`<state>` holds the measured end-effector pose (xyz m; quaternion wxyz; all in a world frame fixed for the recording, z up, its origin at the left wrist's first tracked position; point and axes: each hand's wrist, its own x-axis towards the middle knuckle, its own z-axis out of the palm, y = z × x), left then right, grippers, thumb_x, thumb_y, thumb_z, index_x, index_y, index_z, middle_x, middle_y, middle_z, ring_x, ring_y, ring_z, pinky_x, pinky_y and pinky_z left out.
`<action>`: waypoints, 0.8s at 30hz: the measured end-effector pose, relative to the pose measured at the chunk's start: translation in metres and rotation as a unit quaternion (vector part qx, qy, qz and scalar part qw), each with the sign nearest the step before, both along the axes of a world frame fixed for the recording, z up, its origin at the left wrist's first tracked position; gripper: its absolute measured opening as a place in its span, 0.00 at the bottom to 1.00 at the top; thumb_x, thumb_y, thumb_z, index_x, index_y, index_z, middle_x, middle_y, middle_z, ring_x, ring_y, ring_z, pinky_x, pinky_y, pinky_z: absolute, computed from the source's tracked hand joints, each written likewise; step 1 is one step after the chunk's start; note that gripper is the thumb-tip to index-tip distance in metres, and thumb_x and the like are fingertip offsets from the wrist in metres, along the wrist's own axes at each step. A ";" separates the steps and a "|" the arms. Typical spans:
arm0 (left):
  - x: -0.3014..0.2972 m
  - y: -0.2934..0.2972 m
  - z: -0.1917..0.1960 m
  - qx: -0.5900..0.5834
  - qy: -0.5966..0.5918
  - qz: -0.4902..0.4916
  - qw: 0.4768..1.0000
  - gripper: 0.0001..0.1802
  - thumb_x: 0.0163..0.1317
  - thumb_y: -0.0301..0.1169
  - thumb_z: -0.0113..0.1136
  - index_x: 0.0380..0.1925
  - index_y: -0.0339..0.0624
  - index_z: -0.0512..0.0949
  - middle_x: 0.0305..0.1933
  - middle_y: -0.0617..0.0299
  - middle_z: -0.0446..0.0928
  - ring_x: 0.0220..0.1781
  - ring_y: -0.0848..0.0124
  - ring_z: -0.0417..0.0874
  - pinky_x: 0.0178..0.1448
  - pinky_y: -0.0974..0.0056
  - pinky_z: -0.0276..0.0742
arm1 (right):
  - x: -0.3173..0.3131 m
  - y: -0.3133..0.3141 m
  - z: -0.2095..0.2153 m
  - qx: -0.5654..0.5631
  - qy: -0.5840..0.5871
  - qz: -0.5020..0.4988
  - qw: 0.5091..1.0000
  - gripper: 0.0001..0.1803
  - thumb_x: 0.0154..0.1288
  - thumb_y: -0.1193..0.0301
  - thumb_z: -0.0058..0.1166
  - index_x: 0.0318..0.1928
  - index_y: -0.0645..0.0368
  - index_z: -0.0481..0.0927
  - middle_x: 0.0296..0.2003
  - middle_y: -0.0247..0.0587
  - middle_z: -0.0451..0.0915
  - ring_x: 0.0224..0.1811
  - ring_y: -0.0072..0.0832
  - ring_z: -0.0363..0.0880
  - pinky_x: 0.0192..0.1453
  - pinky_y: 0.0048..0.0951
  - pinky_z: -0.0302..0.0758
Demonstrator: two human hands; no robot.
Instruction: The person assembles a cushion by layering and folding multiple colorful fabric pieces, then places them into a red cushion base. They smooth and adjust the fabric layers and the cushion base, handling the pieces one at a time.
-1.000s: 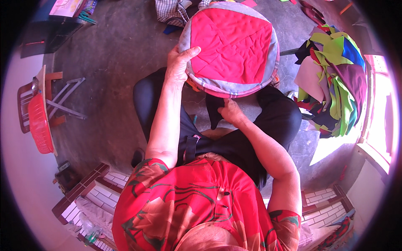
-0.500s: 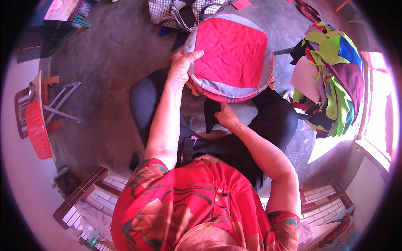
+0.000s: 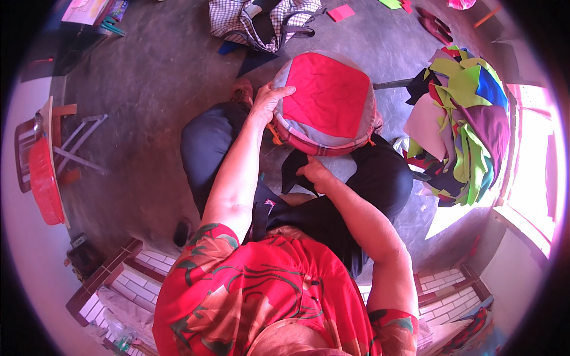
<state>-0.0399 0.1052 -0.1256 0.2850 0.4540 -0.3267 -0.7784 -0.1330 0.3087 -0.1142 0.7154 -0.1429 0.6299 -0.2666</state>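
Between my knees is a round fabric cushion (image 3: 325, 98) with a red square on its grey top and a plaid side band. My left hand (image 3: 268, 102) grips its left edge, thumb on the top and fingers out of sight beneath. Just below the cushion's near edge, my right hand (image 3: 316, 173) is closed on a piece of black cloth (image 3: 292, 168), which hangs to the left of its fingers. Some orange fabric (image 3: 274, 133) shows at the cushion's lower left side. The cushion's underside is hidden.
A tall heap of cloth scraps (image 3: 460, 127), green, maroon, pink and blue, stands at right by the bright window opening. Ahead lies a checked bag (image 3: 279, 24) on the floor, a pink-red piece (image 3: 341, 13) beside it. At left are a red plastic basket (image 3: 46, 181) and a folding stand (image 3: 83, 142).
The cushion has come down, nearer my body, with my left hand still on it. My right hand and the black cloth have shifted slightly left and down.
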 end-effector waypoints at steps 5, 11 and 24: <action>0.013 -0.004 -0.010 -0.013 -0.020 -0.010 1.000 0.29 0.42 0.29 0.73 0.47 0.36 0.75 0.44 0.57 0.79 0.45 0.69 0.79 0.53 0.64 0.74 | 0.000 0.002 -0.004 -0.037 -0.006 0.146 0.989 0.23 0.47 0.80 0.55 0.49 0.66 0.74 0.40 0.41 0.79 0.42 0.31 0.75 0.50 0.30 0.70; 0.033 -0.011 -0.043 -0.128 -0.179 -0.026 0.975 0.34 0.44 0.32 0.73 0.52 0.35 0.72 0.48 0.55 0.78 0.50 0.68 0.77 0.59 0.63 0.68 | 0.003 0.005 0.008 -0.085 0.053 0.288 0.952 0.20 0.47 0.78 0.54 0.45 0.66 0.76 0.37 0.42 0.80 0.41 0.30 0.76 0.47 0.30 0.72; 0.024 -0.028 -0.037 -0.170 -0.200 0.066 0.963 0.15 0.59 0.31 0.61 0.44 0.35 0.79 0.40 0.62 0.80 0.40 0.76 0.78 0.47 0.70 0.72 | -0.004 -0.002 0.016 -0.123 0.073 0.327 0.934 0.26 0.47 0.73 0.53 0.50 0.71 0.72 0.49 0.62 0.74 0.56 0.47 0.72 0.58 0.36 0.68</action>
